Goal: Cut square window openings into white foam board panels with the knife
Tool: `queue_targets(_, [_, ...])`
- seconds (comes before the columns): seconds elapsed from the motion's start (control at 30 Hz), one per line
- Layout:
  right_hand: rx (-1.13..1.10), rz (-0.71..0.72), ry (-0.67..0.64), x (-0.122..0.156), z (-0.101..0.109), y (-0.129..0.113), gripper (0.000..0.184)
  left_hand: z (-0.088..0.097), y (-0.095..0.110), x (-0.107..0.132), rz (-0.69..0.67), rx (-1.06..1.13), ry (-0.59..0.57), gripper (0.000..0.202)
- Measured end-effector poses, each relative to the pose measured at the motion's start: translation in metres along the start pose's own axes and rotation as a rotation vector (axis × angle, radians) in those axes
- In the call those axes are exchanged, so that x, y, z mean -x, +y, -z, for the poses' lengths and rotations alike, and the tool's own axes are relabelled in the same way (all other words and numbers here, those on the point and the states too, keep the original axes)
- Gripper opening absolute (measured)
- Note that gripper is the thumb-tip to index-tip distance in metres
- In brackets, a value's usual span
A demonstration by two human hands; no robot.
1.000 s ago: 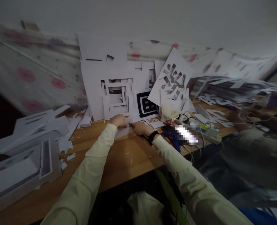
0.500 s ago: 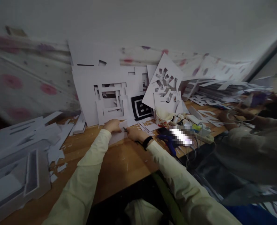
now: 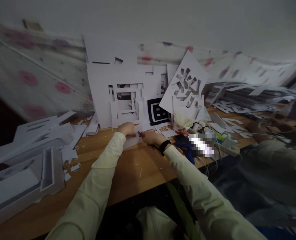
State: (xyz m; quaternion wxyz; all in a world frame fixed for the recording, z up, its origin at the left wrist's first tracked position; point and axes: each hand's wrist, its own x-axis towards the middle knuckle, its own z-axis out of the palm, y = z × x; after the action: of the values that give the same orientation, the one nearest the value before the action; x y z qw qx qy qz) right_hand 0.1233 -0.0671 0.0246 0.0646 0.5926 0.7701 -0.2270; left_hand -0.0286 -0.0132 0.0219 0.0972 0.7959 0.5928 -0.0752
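In the head view, a flat white board piece at the left hand's five o'clock is held in that hand's narrow grip over the brown wooden counter. A slim dark tool is held closely by the right hand, at three o'clock. If sharp, the nearby left fingers could be nicked through a slip; through loose pinning, the piece could be skewed.

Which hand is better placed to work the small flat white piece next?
Right, likely: the right hand grips a slim dark tool, possibly a blade, at that white piece; the left hand seems to steady it from the left.
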Motion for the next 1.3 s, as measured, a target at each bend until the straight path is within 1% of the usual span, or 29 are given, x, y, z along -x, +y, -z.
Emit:
queue_targets(0.1, [-0.004, 0.008, -0.021, 0.0, 0.0, 0.0, 0.031, -0.001, -0.001, -0.001, 0.0, 0.004, 0.007, 0.044])
queue_targets(0.3, [-0.013, -0.004, -0.011, -0.002, -0.001, -0.001, 0.033, -0.002, -0.001, -0.001, 0.002, 0.004, 0.023, 0.043])
queue_targets(0.47, [-0.027, 0.0, 0.038, -0.002, -0.008, 0.0, 0.032, -0.006, 0.004, 0.011, 0.031, -0.005, 0.122, 0.044])
queue_targets(0.63, [-0.07, 0.014, 0.063, -0.004, -0.022, 0.005, 0.03, -0.011, 0.01, 0.02, 0.069, -0.004, 0.194, 0.039])
queue_targets(0.73, [-0.098, 0.024, 0.089, -0.005, -0.028, 0.006, 0.033, -0.01, 0.01, 0.017, 0.1, 0.005, 0.192, 0.039])
queue_targets(0.83, [-0.099, 0.021, 0.114, -0.005, -0.028, 0.005, 0.035, -0.008, 0.008, 0.013, 0.11, 0.016, 0.168, 0.041])
queue_targets(0.9, [-0.093, 0.016, 0.101, -0.007, -0.024, 0.005, 0.035, -0.008, 0.008, 0.012, 0.097, 0.019, 0.159, 0.04])
queue_targets(1.07, [-0.097, 0.02, 0.006, -0.012, -0.005, 0.004, 0.035, -0.01, 0.01, 0.015, 0.054, 0.013, 0.174, 0.036])
queue_targets(1.13, [-0.105, 0.021, -0.015, -0.013, -0.002, 0.003, 0.034, -0.009, 0.01, 0.016, 0.049, 0.018, 0.168, 0.035])
queue_targets(1.2, [-0.113, 0.017, 0.01, -0.011, -0.005, 0.002, 0.033, -0.008, 0.011, 0.017, 0.058, 0.026, 0.162, 0.036])
queue_targets(1.3, [-0.136, 0.02, 0.116, -0.009, -0.02, 0.001, 0.035, -0.007, 0.014, 0.019, 0.092, 0.04, 0.17, 0.036])
